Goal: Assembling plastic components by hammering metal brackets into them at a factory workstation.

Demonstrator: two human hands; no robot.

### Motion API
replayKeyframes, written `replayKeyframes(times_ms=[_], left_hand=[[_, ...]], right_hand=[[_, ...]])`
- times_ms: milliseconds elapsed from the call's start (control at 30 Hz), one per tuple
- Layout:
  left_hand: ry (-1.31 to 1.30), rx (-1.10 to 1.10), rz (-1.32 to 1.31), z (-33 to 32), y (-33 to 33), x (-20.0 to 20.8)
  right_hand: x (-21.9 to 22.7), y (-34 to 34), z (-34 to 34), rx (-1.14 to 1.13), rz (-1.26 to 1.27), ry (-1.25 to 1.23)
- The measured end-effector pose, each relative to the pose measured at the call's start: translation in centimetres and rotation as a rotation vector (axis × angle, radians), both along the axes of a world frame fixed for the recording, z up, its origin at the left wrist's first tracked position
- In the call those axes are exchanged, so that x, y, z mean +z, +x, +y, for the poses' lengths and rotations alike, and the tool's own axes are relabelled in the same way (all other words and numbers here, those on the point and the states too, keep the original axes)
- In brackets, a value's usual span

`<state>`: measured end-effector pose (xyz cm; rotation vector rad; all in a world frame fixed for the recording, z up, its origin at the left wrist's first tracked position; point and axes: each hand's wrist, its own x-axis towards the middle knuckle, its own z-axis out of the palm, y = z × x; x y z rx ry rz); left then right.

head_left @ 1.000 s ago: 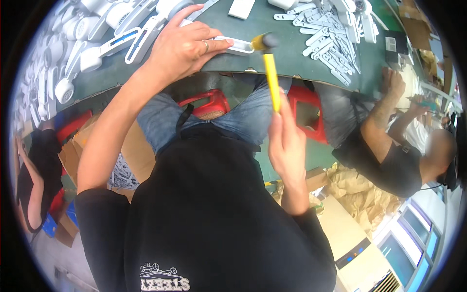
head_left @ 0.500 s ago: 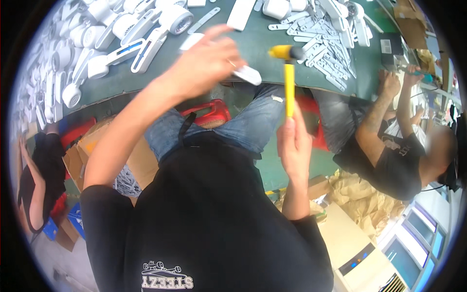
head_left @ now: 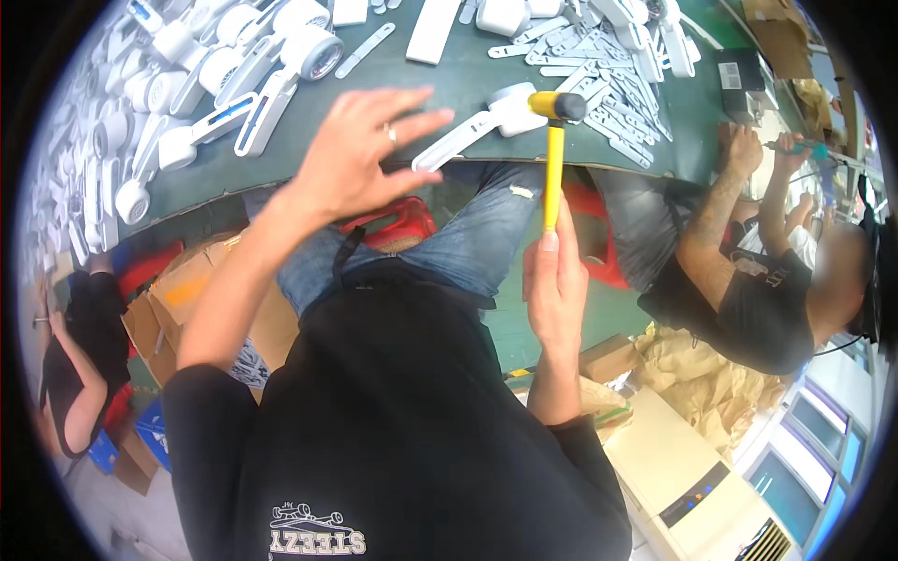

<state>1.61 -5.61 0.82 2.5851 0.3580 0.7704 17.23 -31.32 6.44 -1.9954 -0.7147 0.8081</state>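
Note:
My right hand [head_left: 558, 280] grips the yellow handle of a small mallet [head_left: 555, 173]. Its yellow-and-black head is raised beside a white plastic piece [head_left: 456, 140], which has a long flat handle and a round cup-like end. That piece lies near the table's front edge, with part of its round end hidden by the mallet head. Just left of the handle, my left hand [head_left: 360, 154] is held with fingers spread and nothing in it.
A heap of white round-headed plastic pieces [head_left: 168, 93] covers the left of the green table [head_left: 374, 93]. Thin grey strips [head_left: 617, 103] are piled at the right. A white bar [head_left: 432, 33] lies at the back. Another person [head_left: 748, 271] works at the right; cardboard boxes [head_left: 206, 290] stand below.
My left hand has come off the white piece, moved left and spread its fingers. The piece now rests on the table in plain view. The mallet stays raised in my right hand.

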Motion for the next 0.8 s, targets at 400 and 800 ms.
replayKeyframes(times_ms=[400,800], left_hand=[[0.029,0.057,-0.152,1.4,1.6,-3.1],[-0.018,0.11,-0.178,1.0,2.4,-3.9]], right_hand=[[2.0,-1.2,1.6,0.052,-0.33,-0.128],[-0.6,-3.1,3.4,0.085,-0.584,-0.099]])
